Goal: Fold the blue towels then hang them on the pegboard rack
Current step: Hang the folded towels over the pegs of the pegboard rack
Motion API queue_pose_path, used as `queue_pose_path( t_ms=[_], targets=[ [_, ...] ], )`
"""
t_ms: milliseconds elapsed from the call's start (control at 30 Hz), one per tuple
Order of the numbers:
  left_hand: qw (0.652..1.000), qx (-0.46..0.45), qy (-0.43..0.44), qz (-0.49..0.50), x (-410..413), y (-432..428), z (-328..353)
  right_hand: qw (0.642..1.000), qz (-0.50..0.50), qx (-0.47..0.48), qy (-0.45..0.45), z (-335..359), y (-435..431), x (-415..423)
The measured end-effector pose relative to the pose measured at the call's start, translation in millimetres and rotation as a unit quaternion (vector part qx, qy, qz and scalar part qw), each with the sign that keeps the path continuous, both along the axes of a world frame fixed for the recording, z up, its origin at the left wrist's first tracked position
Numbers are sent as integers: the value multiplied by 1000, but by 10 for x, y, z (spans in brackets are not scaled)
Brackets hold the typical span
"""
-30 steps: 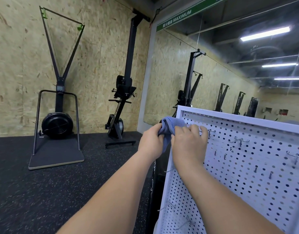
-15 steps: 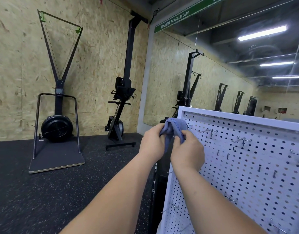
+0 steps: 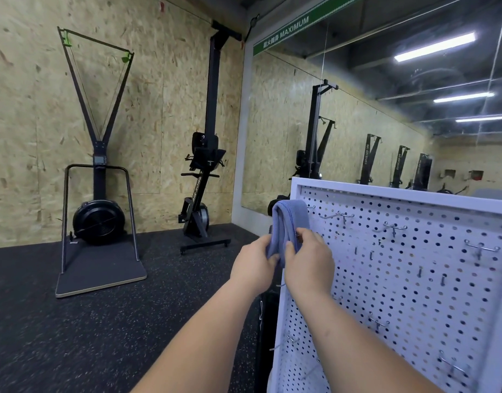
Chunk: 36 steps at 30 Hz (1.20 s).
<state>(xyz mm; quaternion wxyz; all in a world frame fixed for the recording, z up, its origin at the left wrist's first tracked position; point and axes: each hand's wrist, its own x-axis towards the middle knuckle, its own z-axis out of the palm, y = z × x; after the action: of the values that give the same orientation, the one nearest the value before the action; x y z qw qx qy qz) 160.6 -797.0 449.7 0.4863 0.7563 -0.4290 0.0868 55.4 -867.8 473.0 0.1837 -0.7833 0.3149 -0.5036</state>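
A folded blue towel point(image 3: 289, 219) is draped over a hook at the top left corner of the white pegboard rack point(image 3: 414, 279). Both halves of it hang down side by side. My left hand point(image 3: 254, 265) grips the left hanging part from the outside. My right hand point(image 3: 308, 262) pinches the right hanging part close to the board. The lower end of the towel is hidden behind my hands.
Several metal hooks point(image 3: 393, 228) stick out of the pegboard. A ski trainer point(image 3: 98, 211) and an upright black machine point(image 3: 203, 188) stand on the dark rubber floor point(image 3: 102, 336) against the chipboard wall. A large mirror point(image 3: 357, 123) fills the wall behind the rack.
Both hands have slid down the towel from its top fold to lower on the hanging parts, uncovering the fold over the hook. The towel stays on the hook.
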Motion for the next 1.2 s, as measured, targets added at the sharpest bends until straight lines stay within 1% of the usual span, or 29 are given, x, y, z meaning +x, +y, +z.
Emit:
queue_pose_path(
  t_ms=[100,167,300,433,500,733,900,1000,1100,1200],
  targets=[
    [999,50,3,16,-141,205,-154,999,22,14,28,-127,90,-160],
    [998,63,12,19,-251,378,-281,998,34,19,49,-230,185,-303],
    [997,71,31,28,-537,794,-586,987,78,42,135,-453,417,-636],
    [993,97,53,31,-884,1263,-966,963,137,55,224,-760,676,-978],
    [990,118,64,40,-1057,1500,-1185,951,151,60,263,-953,816,-1140],
    [974,182,108,77,-1477,2264,-2002,906,208,73,362,-1691,1230,-1528],
    [953,241,153,104,-1635,2739,-2647,858,249,105,437,-2363,1431,-1593],
    [934,285,176,125,-1626,2971,-2993,830,261,123,478,-2768,1496,-1546],
    [912,321,210,144,-1536,3154,-3282,816,268,137,494,-3058,1536,-1448],
    [894,351,227,160,-1380,3188,-3504,800,272,153,512,-3343,1504,-1286]
  ],
)
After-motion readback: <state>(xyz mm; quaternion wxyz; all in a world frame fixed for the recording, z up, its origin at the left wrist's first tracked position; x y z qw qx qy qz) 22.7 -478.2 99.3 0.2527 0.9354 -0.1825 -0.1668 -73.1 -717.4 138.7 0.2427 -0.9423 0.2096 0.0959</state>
